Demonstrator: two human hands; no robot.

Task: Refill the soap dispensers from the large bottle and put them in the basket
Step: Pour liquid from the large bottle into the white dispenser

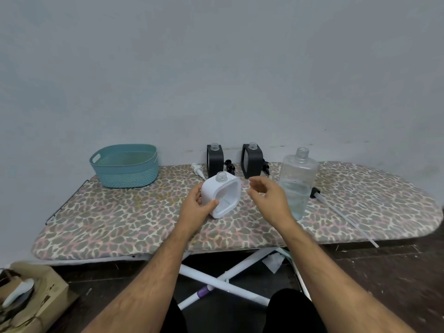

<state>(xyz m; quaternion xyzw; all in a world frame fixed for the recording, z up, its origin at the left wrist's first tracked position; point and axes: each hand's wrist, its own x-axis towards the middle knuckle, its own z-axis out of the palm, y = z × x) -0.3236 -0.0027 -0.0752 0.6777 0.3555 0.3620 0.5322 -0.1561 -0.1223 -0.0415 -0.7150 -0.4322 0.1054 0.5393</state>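
- Ironing board (120,227), leopard-print cover, serves as the work surface; white crossed legs (230,277) under it, grey wall behind.
- Basket (125,165), teal plastic, woven look, stands at the board's far left end against the wall; nothing seen inside it.
- Large bottle (298,181), clear, cap off, upright right of centre, partly filled with clear liquid; right hand is just in front of it, not touching.
- White dispenser (222,197), square with a hollow centre, clear threaded neck open, no pump on it; stands on the board mid-centre, a little tilted.
- Left hand (195,207) grips the white dispenser's left side, thumb across its front lower edge, fingers behind.
- Right hand (269,198) hovers just right of the white dispenser, fingers loosely curved, holding nothing; can't tell if anything tiny is pinched.
- Left black dispenser (215,162) upright at the wall behind the white one, neck open.
- Right black dispenser (252,161) upright at the wall, near the large bottle, neck open.
- Long pump (341,212), dark head with a long clear tube, lies on the board right of the large bottle, tube end past the near edge.
- White pump (198,170) lies flat between basket and left black dispenser.
- Two black pumps (229,165) lie beside the black dispensers, one next to each.
- Cardboard box (31,296) on the floor, lower left.
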